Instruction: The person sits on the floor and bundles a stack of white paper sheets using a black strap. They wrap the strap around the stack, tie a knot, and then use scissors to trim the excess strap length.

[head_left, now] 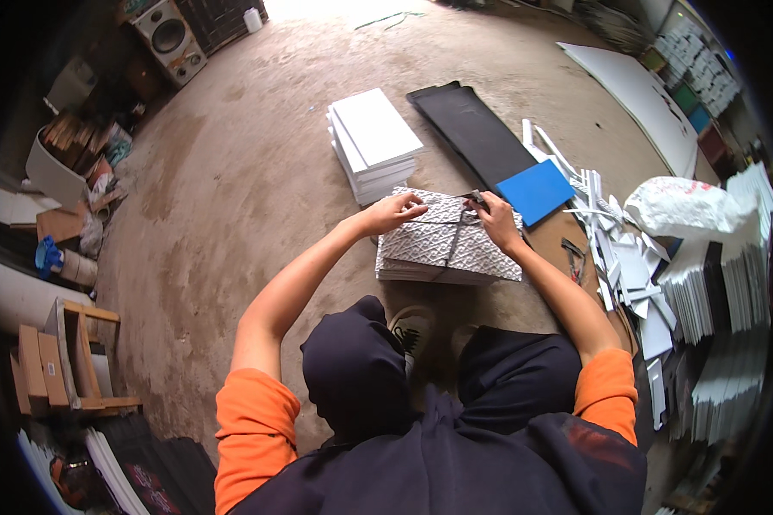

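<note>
By the right hand (496, 221), a small dark item (477, 198) is gripped above the far edge of a bound stack (406, 246) of white textured panels. The left hand (392, 213) is held with curled fingers over the stack's left side; whether anything is pinched there cannot be told. The stack is set before the knees, its top crossed by dark straps (453, 244). Beyond it, smooth white panels (376, 129) are piled; to the right are seen black sheets (472, 129), a blue panel (535, 190) and white offcuts (634, 273)
</note>
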`<state>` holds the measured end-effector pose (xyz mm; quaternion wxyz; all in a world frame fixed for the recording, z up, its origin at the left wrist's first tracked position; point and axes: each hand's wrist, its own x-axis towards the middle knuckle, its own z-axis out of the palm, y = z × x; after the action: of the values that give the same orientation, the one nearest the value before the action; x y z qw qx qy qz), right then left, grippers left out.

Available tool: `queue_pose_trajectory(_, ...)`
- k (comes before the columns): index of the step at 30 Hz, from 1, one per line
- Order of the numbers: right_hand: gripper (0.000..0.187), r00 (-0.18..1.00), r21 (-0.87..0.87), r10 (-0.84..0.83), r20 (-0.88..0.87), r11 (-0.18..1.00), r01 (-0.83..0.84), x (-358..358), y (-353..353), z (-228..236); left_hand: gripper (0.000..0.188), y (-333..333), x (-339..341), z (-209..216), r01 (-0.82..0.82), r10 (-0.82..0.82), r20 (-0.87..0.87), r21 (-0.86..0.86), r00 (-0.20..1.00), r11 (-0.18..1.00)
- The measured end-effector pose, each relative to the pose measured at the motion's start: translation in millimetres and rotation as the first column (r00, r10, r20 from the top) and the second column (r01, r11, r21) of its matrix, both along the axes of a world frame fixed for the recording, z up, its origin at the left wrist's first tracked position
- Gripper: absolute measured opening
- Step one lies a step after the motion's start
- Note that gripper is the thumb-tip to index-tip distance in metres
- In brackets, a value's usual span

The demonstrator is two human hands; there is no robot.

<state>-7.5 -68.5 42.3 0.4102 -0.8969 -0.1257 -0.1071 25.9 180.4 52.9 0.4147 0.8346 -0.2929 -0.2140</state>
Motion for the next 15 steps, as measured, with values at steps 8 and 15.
queue_pose_trajectory(8, 0.015, 0.994, -0.230, -0.043, 0.104, 0.971, 0.066, -25.5, -32.2, 24.6, 0.043, -83.5, -10.6, 28.5, -0.026, 0.027, -0.017, 0.054, 0.999, 0.998)
queue_pose_trajectory(15, 0.021, 0.991, -0.623, -0.133, -0.035, 0.778, 0.082, -59.6, -59.8, 53.3, 0.044, -96.4, -22.9, 31.6, -0.291, 0.271, 0.277, 0.034, 0.922, 0.956)
